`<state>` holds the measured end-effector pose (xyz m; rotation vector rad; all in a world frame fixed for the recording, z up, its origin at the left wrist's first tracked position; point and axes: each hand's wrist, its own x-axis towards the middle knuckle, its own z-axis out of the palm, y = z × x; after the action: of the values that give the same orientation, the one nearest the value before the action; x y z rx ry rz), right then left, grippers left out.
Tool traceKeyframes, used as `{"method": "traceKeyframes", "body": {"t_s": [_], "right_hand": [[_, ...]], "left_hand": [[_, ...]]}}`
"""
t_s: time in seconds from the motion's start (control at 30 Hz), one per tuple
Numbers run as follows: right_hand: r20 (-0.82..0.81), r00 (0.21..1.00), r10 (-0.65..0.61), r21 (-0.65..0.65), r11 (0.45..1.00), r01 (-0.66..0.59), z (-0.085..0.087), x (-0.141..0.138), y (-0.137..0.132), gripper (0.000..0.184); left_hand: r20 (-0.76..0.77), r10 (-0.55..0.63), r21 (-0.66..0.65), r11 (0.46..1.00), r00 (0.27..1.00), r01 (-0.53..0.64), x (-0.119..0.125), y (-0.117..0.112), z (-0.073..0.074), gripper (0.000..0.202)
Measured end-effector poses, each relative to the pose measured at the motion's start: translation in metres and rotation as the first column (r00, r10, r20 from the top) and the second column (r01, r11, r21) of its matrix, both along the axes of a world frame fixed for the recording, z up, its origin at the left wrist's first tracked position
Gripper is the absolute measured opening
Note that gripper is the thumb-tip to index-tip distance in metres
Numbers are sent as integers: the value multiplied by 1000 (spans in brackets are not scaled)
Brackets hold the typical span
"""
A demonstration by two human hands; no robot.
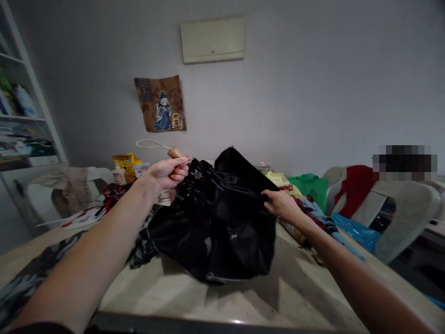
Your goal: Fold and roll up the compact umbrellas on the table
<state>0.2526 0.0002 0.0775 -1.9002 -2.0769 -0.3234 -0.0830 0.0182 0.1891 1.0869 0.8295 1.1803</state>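
Observation:
A black folding umbrella (215,222) hangs half collapsed over the beige table (243,301), its cloth bunched and its metal ribs showing. My left hand (168,172) is closed around its wooden handle (174,152), which has a white wrist loop. My right hand (281,204) is closed on the cloth and ribs at the umbrella's right edge. The canopy's lower part rests on the table.
A patterned dark cloth (28,278) lies at the table's left. Yellow and green bags (306,185), a blue packet (354,229) and red scissors (111,191) clutter the far side. Chairs stand left and right; a shelf (21,120) is at far left.

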Motion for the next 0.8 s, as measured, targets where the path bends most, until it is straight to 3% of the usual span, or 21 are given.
{"method": "traceKeyframes", "body": {"t_s": [0.07,0.13,0.2,0.27,0.33,0.43,0.47,0.53,0.6,0.63,0.7,0.8], "right_hand": [[24,999,22,-15,1000,-22,-5,9,-1,30],[-65,991,119,-51,991,-122,-6,14,-6,27],[-273,918,287,-29,951,-306,-1,9,-14,27],[-465,760,455,69,874,-481,10,-5,-20,35],[-522,642,561,155,803,-576,23,-25,-18,50],[-468,650,599,145,777,-612,36,-50,-3,95],[-449,650,613,94,756,-648,37,-53,4,102],[-448,650,614,-129,675,-727,36,-51,16,91],[-441,704,556,-397,583,-709,35,-41,22,61],[-411,750,519,-484,573,-662,35,-34,24,49],[-357,809,468,-500,635,-588,39,-21,25,45],[-480,748,458,-251,746,-617,53,-10,25,59]], "left_hand": [[-100,153,186,974,983,-132,-10,3,-5,15],[-211,357,423,873,910,-244,-8,-5,-11,12],[-324,486,604,766,812,-217,3,-17,-13,11],[-434,495,683,726,752,-84,19,-28,-9,12],[-505,445,686,727,739,32,36,-34,0,13],[-525,329,627,774,785,94,49,-33,19,17],[-508,289,609,786,811,102,49,-31,24,19],[-441,235,590,803,866,82,43,-21,29,21],[-405,248,550,835,880,18,34,-9,28,20],[-423,275,514,858,863,-21,29,-3,25,20],[-497,344,456,885,797,-97,24,6,19,21],[-528,446,519,843,723,-141,30,9,15,20]]}}
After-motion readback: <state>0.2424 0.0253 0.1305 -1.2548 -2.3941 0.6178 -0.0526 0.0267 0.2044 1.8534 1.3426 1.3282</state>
